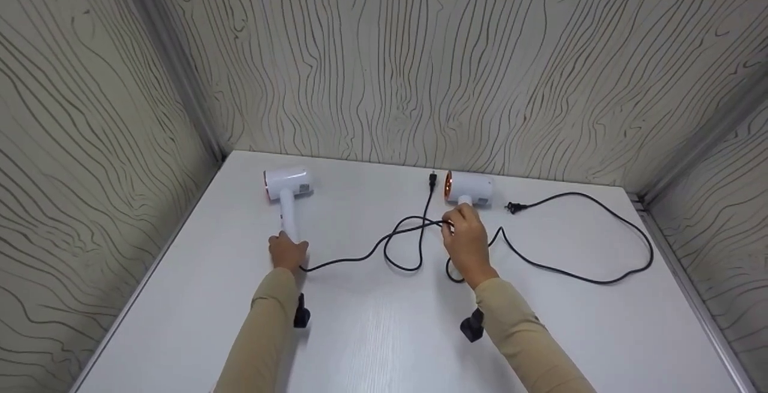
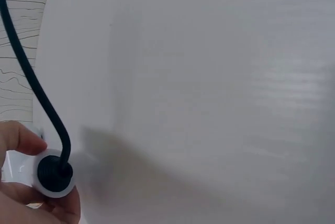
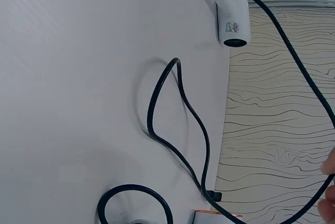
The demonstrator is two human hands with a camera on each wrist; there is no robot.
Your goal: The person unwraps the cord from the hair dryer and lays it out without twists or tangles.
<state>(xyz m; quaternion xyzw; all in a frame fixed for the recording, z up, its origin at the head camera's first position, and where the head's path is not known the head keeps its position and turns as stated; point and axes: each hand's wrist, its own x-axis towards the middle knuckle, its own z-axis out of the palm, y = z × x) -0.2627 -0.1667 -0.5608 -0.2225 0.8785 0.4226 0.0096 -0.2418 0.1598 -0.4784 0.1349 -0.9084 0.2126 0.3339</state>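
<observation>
On the left of the table a white hair dryer (image 1: 289,184) lies with its nozzle facing left. My left hand (image 1: 287,253) grips the lower end of its handle; the left wrist view shows thumb and fingers around the handle's end, where the black cord (image 2: 31,80) comes out. My right hand (image 1: 468,240) pinches this dryer's cord (image 3: 301,62) between thumb and fingers, above the table. Between the hands the cord forms a loose loop and leads to a plug (image 1: 432,179) near the back edge. A second white hair dryer (image 1: 472,188) lies just beyond the right hand, its handle mostly hidden.
The second dryer's cord (image 1: 600,282) curves widely over the right side of the white table (image 1: 372,345), ending in another plug (image 1: 515,207). Patterned panels (image 1: 384,69) enclose the back and sides. Black devices (image 1: 302,312) sit at both wrists.
</observation>
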